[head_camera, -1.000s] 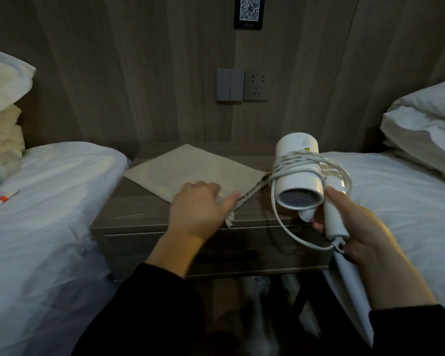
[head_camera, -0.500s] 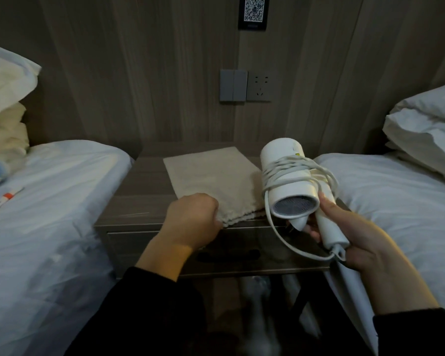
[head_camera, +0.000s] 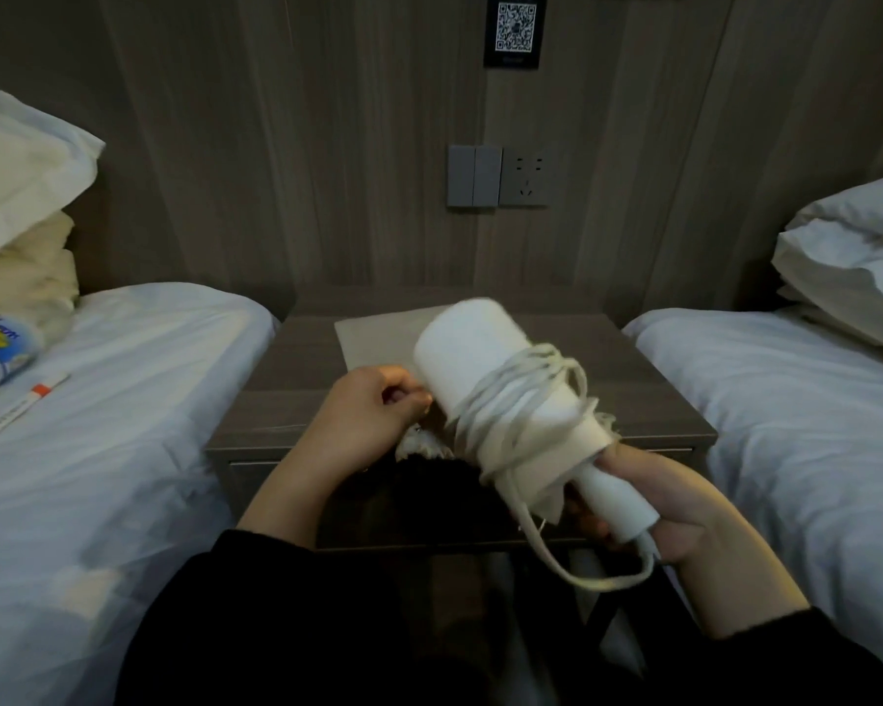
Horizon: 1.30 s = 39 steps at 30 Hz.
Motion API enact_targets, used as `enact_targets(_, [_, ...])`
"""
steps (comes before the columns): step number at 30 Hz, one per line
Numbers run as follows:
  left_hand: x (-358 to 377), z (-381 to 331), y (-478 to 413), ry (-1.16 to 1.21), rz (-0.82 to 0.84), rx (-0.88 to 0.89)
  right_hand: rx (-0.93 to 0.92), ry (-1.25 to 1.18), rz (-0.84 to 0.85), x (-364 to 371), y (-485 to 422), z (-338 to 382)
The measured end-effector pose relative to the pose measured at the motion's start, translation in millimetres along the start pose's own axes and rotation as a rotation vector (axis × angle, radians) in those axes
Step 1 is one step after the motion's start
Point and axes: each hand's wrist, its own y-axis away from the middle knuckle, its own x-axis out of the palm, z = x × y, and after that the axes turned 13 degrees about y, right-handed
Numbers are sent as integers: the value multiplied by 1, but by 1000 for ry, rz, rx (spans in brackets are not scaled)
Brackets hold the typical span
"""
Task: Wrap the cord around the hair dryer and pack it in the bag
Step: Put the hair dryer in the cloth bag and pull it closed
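Note:
My right hand point(head_camera: 669, 507) grips the handle of the white hair dryer point(head_camera: 475, 359). Its barrel points away from me and to the left, over the nightstand point(head_camera: 648, 400). The white cord point(head_camera: 521, 400) is wound several times around the barrel, and one loop hangs below the handle. The beige cloth bag point(head_camera: 378, 333) lies flat on the nightstand, partly hidden behind the dryer. My left hand point(head_camera: 368, 420) pinches the bag's near frayed edge, right beside the dryer's front end.
White beds point(head_camera: 149, 400) flank the nightstand on both sides, with pillows point(head_camera: 857, 247) at the right and left. A plastic packet point(head_camera: 1, 343) and a pen-like stick point(head_camera: 21, 405) lie on the left bed. A wall socket point(head_camera: 523, 178) sits above the nightstand.
My right hand has swung the dryer left and turned its barrel away from me, over the bag. My left hand has pulled the bag's edge nearer and lifted it.

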Motion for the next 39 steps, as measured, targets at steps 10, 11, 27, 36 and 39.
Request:
enact_targets(10, [-11,0,1,334,99,-11,158,101,79,-19,-7,-19])
enact_targets(11, [-12,0,1,301,96,21,171,90,59,-20,-6,-19])
enact_targets(27, [7,-28,13,-87,60,336,92,386,-375,-2,0,2])
enact_targets(36, [22,-40,17,-172,171,571,11,581,-426,2,3,8])
enact_targets(39, [16,-36,16,-255,126,575,16,385,-437,-2,3,10])
